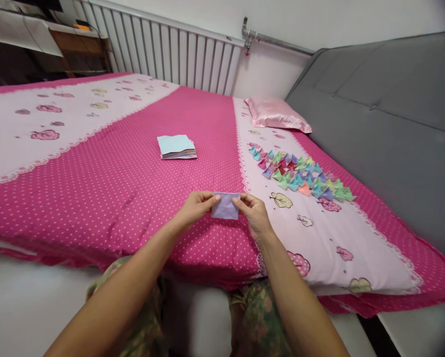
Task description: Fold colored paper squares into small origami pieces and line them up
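A small purple sheet of folding paper [225,209], creased and roughly rectangular, is held up near the bed's front edge. My left hand [197,207] pinches its upper left corner between thumb and fingers. At the upper right corner, my right hand [255,210] grips it the same way. Beyond my hands lies a stack of coloured paper [176,146] with a pale blue sheet on top. To the right, several folded paper boats [300,173] in many colours stand close together in rows.
The bed has a pink dotted cover [133,163] with white printed bands. A pink pillow [276,114] lies by the grey padded headboard [378,114]. Behind the bed are a white radiator [170,47] and a pipe [282,42]. A desk [77,44] stands at the far left.
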Available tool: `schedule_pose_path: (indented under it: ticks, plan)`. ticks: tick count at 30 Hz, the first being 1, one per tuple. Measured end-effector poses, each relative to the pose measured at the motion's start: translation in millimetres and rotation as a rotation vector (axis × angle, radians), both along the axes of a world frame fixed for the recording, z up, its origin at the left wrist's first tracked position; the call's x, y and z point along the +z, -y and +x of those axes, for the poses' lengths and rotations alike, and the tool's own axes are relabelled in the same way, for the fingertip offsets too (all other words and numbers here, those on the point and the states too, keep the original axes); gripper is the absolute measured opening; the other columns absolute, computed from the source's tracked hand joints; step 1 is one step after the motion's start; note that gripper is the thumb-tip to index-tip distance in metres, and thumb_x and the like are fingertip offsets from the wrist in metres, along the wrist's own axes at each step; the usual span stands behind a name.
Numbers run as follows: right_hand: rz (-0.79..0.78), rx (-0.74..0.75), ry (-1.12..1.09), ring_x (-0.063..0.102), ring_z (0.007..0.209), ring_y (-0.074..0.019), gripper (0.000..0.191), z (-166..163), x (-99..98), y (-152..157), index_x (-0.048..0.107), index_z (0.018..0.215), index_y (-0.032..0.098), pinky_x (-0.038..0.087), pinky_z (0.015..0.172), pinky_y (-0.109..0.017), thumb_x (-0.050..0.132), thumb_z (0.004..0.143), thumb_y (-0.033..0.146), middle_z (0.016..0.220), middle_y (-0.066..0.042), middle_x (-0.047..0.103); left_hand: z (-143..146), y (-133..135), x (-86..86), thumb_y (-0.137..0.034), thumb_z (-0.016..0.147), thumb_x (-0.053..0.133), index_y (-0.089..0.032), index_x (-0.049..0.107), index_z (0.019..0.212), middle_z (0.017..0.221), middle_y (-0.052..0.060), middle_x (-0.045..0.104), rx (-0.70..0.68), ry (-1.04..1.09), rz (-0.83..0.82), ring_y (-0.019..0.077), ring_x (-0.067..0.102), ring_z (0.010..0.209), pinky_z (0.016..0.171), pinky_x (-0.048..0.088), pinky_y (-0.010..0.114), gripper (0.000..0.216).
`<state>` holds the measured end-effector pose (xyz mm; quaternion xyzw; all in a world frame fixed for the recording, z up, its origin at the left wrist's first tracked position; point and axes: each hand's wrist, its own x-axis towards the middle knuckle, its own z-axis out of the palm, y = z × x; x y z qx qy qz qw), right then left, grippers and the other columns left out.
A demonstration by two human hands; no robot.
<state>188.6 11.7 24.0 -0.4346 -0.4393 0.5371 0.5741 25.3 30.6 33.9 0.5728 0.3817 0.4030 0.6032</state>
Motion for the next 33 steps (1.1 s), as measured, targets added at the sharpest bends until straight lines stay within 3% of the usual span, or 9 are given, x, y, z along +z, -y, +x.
schedule_pose_path:
  ticks: [13, 20, 24, 31, 33]
  plan:
    - [0.07, 0.009, 0.104, 0.052, 0.055, -0.0114, 0.023, -1.8, -1.5, -0.7, 0.064, 0.068, 0.016, 0.042, 0.056, -0.023, 0.071, 0.062, 0.036, 0.06, 0.002, 0.059, -0.9, -1.3, -6.0, -0.046, 0.071, 0.057, -0.012, 0.057, 0.056, 0.048, -0.002, 0.048, -0.051, -0.06, 0.05, 0.0066, 0.041, 0.045, 0.047, 0.032, 0.02, 0.038]
    - [0.075, 0.044, 0.164, 0.05, 0.053, -0.0108, 0.024, -1.3, -1.9, -1.0, 0.064, 0.065, 0.016, 0.039, 0.053, -0.022, 0.069, 0.064, 0.039, 0.058, 0.003, 0.058, 2.0, 0.9, -0.4, -0.038, 0.066, 0.064, -0.012, 0.065, 0.075, 0.062, 0.001, 0.062, 0.013, 0.031, 0.017, 0.0096, 0.053, 0.053, 0.053, 0.04, 0.021, 0.028]
    - [0.075, 0.07, 0.184, 0.051, 0.054, -0.0112, 0.025, -1.7, -3.5, -1.1, 0.063, 0.066, 0.016, 0.04, 0.053, -0.022, 0.066, 0.067, 0.04, 0.06, 0.002, 0.059, 1.4, 2.0, 0.0, -0.032, 0.065, 0.067, -0.013, 0.064, 0.093, 0.064, 0.001, 0.063, 0.041, 0.02, 0.017, 0.0095, 0.054, 0.052, 0.05, 0.039, 0.02, 0.034]
    - [0.103, 0.081, 0.093, 0.058, 0.059, -0.0122, 0.034, -2.0, -4.9, -1.3, 0.06, 0.096, 0.02, 0.046, 0.057, -0.023, 0.07, 0.066, 0.032, 0.068, 0.002, 0.063, 1.4, 1.3, -2.3, -0.029, 0.064, 0.068, -0.01, 0.064, 0.093, 0.062, 0.002, 0.064, 0.058, 0.006, 0.014, 0.0113, 0.057, 0.052, 0.049, 0.041, 0.021, 0.035]
    - [0.116, 0.091, 0.102, 0.06, 0.062, -0.013, 0.034, -1.7, -5.5, -1.8, 0.061, 0.096, 0.019, 0.047, 0.059, -0.024, 0.069, 0.066, 0.031, 0.071, 0.0, 0.065, 1.1, 1.9, -1.0, -0.028, 0.064, 0.068, -0.01, 0.065, 0.092, 0.063, 0.004, 0.065, 0.085, -0.003, -0.001, 0.0119, 0.058, 0.053, 0.05, 0.041, 0.021, 0.034]
